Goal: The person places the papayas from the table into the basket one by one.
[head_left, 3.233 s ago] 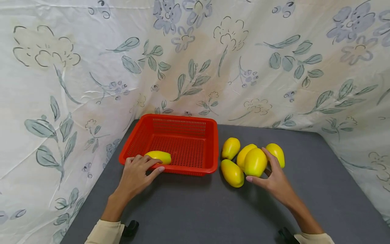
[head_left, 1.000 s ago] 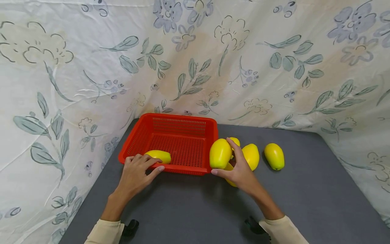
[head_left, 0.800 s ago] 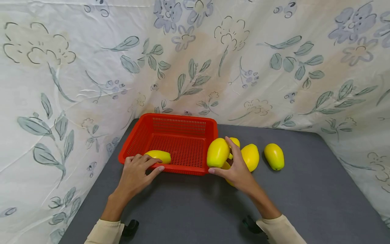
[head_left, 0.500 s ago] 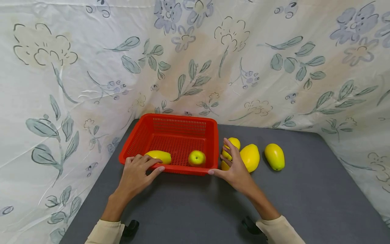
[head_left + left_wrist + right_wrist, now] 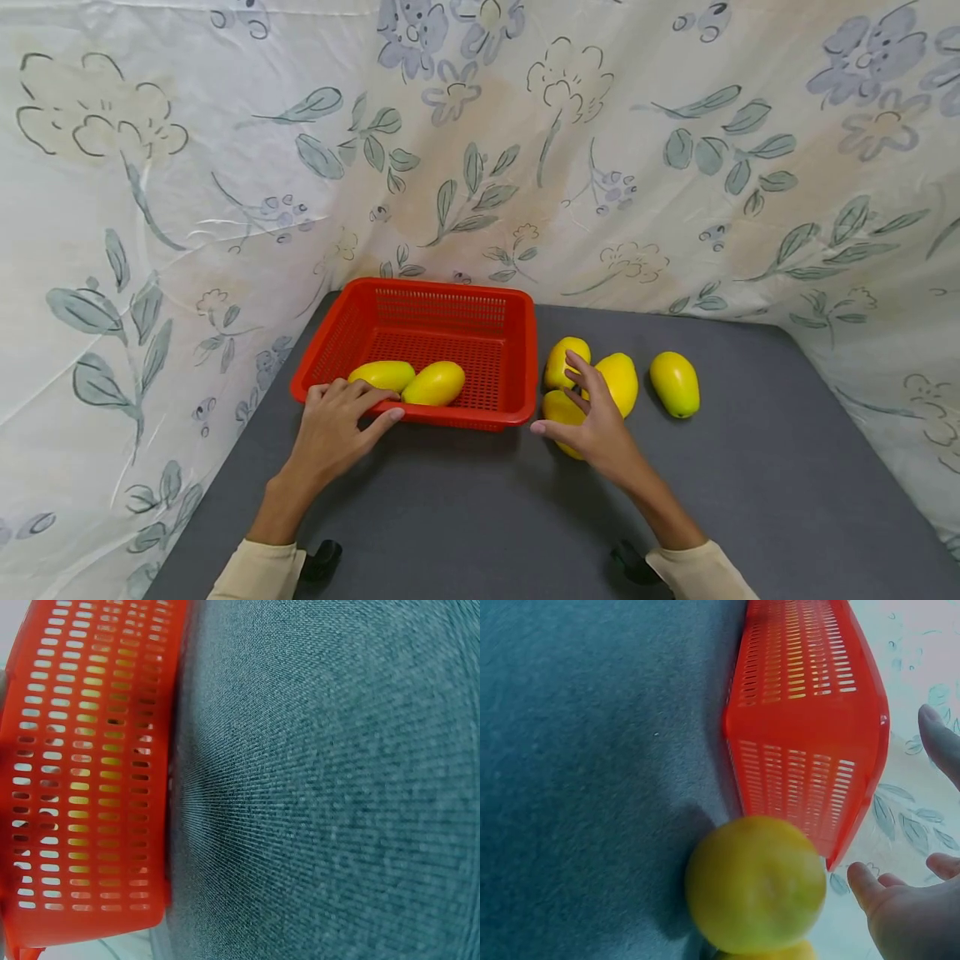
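A red plastic basket stands on the table, two yellow mangoes inside: one by the left hand, the other beside it. The left hand grips the front rim, fingers over the edge and thumb outside. In the left wrist view, yellow shows through the slots of the basket wall. The right hand holds nothing, its fingers spread over the nearest mango right of the basket. The right wrist view shows a mango below that hand.
More mangoes lie on the grey table: one behind the right hand, one just right of it, one farther right. A floral curtain hangs behind the table and along its left side.
The right hand carried a mango left from the pile and let it go into the basket. That mango rolled left against the other; the hand drew back slightly right. The left hand stayed put.
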Motion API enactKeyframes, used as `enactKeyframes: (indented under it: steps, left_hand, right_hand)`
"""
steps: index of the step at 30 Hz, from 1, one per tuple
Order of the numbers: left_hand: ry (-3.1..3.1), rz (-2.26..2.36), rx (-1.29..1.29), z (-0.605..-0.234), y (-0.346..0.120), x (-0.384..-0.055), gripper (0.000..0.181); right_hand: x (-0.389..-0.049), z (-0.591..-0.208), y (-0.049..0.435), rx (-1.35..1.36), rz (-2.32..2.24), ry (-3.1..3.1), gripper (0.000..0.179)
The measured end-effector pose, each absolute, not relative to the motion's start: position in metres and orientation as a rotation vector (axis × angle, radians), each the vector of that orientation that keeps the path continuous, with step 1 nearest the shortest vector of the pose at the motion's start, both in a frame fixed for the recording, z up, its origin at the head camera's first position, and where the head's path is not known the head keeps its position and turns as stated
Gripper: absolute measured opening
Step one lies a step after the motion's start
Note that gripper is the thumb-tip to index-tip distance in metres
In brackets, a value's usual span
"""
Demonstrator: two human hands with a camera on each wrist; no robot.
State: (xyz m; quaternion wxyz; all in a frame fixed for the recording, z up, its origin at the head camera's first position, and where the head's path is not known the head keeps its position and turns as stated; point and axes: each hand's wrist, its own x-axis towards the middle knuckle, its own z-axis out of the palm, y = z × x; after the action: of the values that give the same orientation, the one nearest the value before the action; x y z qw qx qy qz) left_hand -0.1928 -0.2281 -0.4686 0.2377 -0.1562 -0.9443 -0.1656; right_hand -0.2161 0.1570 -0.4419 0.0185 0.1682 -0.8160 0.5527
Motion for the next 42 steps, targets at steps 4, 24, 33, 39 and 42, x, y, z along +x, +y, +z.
enactKeyframes:
  steps: [4,24,33,39,42]
  left_hand:
    - [-2.582,-0.453,-0.430,-0.469,-0.228,-0.192,0.036]
    - [-2.572,-0.464,-0.439,-0.469,-0.226,-0.193,0.035]
    - [-2.573,-0.468,-0.434,-0.469,-0.225,-0.194,0.035]
    - [-2.580,-0.465,-0.424,-0.469,-0.225,-0.195,0.037]
    - [-2.585,-0.462,-0.420,-0.469,-0.225,-0.195,0.037]
  right_hand:
    - [-0.214,-0.444,0.161,0.516,1.708,-2.533,0.109]
    - [-0.213,-0.457,0.182,0.470,1.656,-2.541,0.103]
    - [-0.214,-0.464,0.190,0.421,1.643,-2.578,0.101]
    - [-0.215,-0.468,0.193,0.419,1.608,-2.608,0.102]
    - [-0.215,-0.469,0.194,0.418,1.606,-2.613,0.103]
